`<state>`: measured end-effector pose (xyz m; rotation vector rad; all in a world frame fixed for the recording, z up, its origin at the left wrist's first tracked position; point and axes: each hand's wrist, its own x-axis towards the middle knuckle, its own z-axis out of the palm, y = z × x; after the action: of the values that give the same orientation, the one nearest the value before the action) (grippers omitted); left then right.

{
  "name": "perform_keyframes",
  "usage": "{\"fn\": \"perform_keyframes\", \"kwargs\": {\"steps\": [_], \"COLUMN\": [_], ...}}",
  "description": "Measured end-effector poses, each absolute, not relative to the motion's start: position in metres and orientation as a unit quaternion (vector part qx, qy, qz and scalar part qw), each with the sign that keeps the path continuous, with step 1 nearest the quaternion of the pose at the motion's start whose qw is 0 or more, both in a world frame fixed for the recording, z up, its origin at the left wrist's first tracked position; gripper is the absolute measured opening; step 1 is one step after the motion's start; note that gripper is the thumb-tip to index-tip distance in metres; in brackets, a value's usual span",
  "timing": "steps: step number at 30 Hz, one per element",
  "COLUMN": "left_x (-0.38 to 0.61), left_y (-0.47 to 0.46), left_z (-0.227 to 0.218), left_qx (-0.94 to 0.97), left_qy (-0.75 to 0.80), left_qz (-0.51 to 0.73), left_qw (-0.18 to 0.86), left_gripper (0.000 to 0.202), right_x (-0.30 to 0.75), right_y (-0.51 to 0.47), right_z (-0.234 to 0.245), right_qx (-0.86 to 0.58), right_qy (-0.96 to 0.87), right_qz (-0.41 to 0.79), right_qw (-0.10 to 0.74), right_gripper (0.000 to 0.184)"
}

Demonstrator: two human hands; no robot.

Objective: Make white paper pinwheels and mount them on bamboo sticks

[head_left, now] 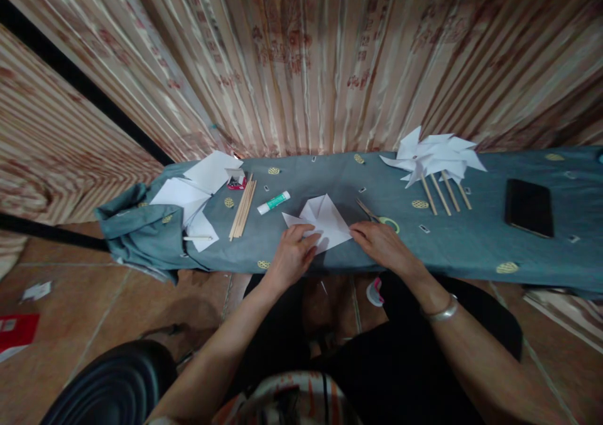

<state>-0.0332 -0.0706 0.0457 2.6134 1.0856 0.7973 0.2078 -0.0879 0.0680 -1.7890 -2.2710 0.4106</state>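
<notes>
A white paper sheet [330, 221], cut and partly folded into points, lies at the front of the cloth-covered table. On its left part rests my left hand [294, 249], fingers curled in and pressing a flap. My right hand [377, 240] pinches the sheet's right corner between thumb and fingers. Just behind my right hand are scissors [377, 216] with a pale green handle, partly hidden. A glue stick [274, 203] with a green and white label lies to the left of the sheet. Beside that is a bundle of thin wooden sticks [244, 208].
Several white paper pinwheels [436, 155] on wooden sticks lie at the back right, with a black phone-like object [529, 207] farther right. At the left are white papers [181, 196] and a small red box [236, 179]. A black stool [113, 384] stands below left.
</notes>
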Motion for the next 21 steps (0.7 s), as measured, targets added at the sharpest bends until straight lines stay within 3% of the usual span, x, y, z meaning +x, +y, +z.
{"fn": "perform_keyframes", "kwargs": {"steps": [14,21], "left_x": [0.007,-0.007], "left_y": [-0.070,-0.084], "left_z": [0.040,0.041], "left_qx": [0.911,0.918], "left_qy": [0.375,0.350], "left_qz": [0.156,0.173], "left_qw": [0.070,0.072], "left_gripper": [0.014,0.018], "right_x": [0.219,0.228], "right_y": [-0.088,-0.087], "right_z": [0.058,0.058], "right_qx": [-0.602,-0.587], "right_qy": [-0.767,-0.749], "right_qz": [0.157,0.184], "right_qw": [0.160,0.247], "right_gripper": [0.027,0.034]}}
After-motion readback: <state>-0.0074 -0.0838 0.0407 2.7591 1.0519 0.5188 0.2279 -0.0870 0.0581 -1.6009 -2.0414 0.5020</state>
